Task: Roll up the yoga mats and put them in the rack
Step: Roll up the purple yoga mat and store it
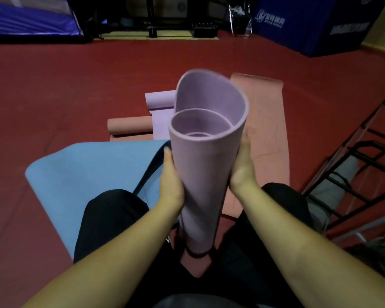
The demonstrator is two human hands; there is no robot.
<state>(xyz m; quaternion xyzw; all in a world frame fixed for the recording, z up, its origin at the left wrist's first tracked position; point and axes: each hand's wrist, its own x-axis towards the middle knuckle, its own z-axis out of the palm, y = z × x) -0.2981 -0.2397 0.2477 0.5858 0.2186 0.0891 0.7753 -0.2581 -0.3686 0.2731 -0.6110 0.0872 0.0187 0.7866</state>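
A rolled purple yoga mat (200, 174) stands upright between my knees, its lower end on the floor and its loose spiral top facing me. My left hand (170, 181) presses flat against its left side and my right hand (242, 170) against its right side; the fingers on the far side are hidden. The black metal rack (351, 174) stands at the right with a grey rolled mat (333, 187) in it. A blue mat (93, 172) lies flat at the left and a pink mat (267, 130) lies flat at the right.
Further ahead on the red floor lie a partly rolled purple mat (160, 101) and a partly rolled pink mat (129, 126). Blue padded blocks (309, 23) and dark gym gear line the back wall. My black-trousered knees flank the upright mat.
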